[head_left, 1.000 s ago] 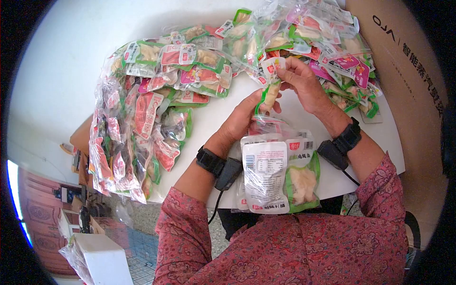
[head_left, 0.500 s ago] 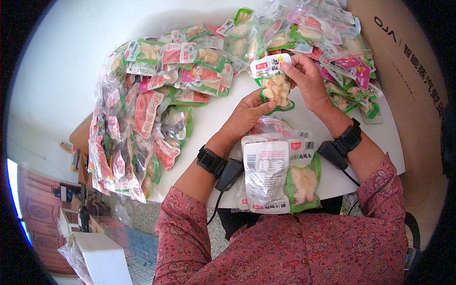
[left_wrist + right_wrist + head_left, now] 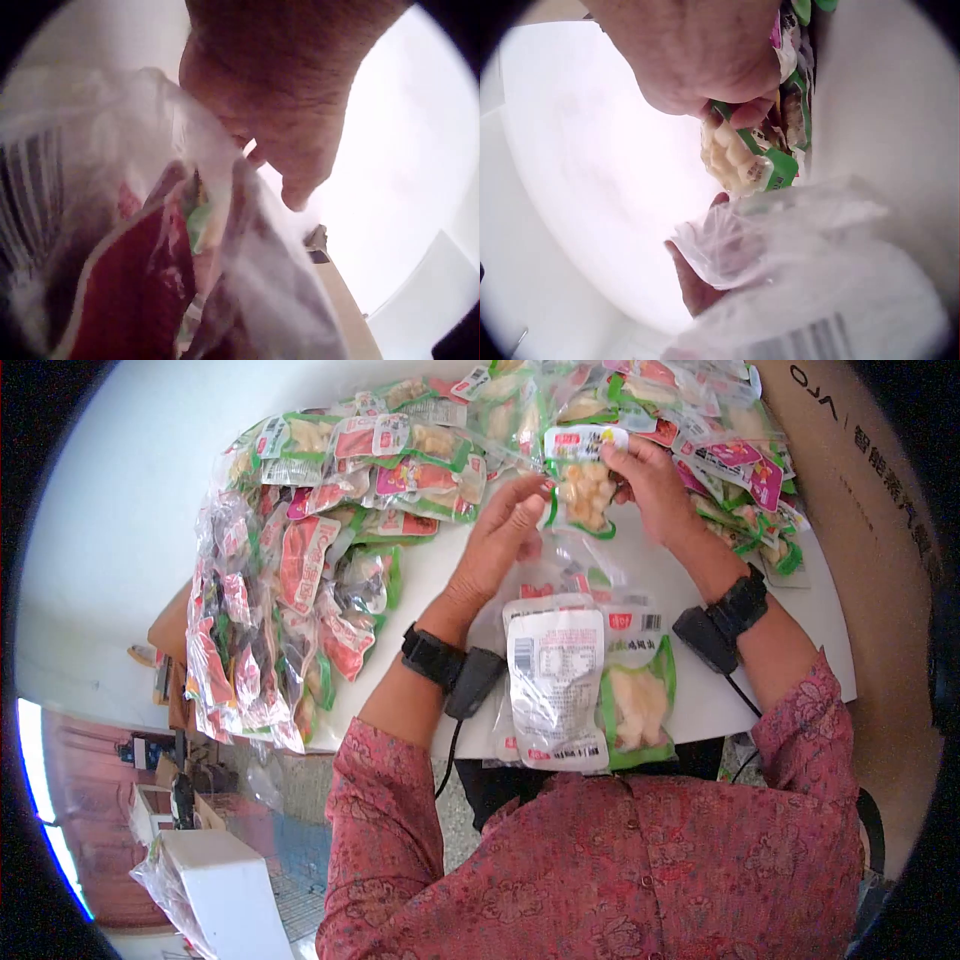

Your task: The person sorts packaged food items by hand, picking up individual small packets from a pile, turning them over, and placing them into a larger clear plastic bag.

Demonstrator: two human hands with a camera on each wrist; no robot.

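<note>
A small clear-fronted food pouch [image 3: 585, 495] with pale pieces inside, a green edge and a white printed top hangs from my right hand [image 3: 655, 490], pinched at its upper right side. Fingertips of my left hand [image 3: 500, 535] lie close to the pouch's left edge, fingers loosely extended and apart from the thumb. Below both hands a larger clear plastic bag [image 3: 570, 565] of similar pouches lies at the table's near edge, its mouth toward the hands. Seen from the right wrist, the left hand [image 3: 694, 281] is partly hidden behind that bag's film [image 3: 817, 247].
Bagged pouches [image 3: 310, 560] are heaped along the left side of the white table [image 3: 440, 600]. Another pile [image 3: 740, 470] covers the back right. A large cardboard box [image 3: 860, 590] borders the table's right side. A white box [image 3: 225, 890] stands lower left, off the table.
The pouch has turned from edge-on to front-facing and moved farther from the body with the right hand. The left hand has let go of its lower edge. The head view has shifted slightly.
</note>
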